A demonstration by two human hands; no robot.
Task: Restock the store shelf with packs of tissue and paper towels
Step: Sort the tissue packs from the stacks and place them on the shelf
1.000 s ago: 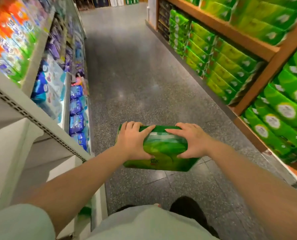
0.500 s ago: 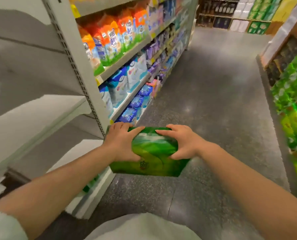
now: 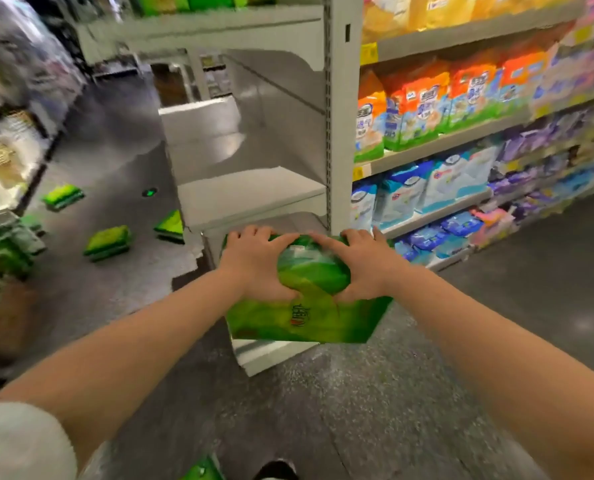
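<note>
Both of your hands grip one green tissue pack (image 3: 307, 306) out in front of you: your left hand (image 3: 254, 263) wraps its left end and your right hand (image 3: 365, 263) its right end, fingers curled over the far top edge and thumbs reaching toward each other across the top. You hold the pack level, with its long axis running left to right and its printed side facing you. It sits in the air just in front of the bare grey shelf (image 3: 250, 194), low near the bottom boards. To the right, orange bags (image 3: 423, 105) and blue bags (image 3: 427, 185) fill the neighbouring shelves. Three more green packs (image 3: 107, 241) lie scattered on the floor (image 3: 358, 410) to your left.
</note>
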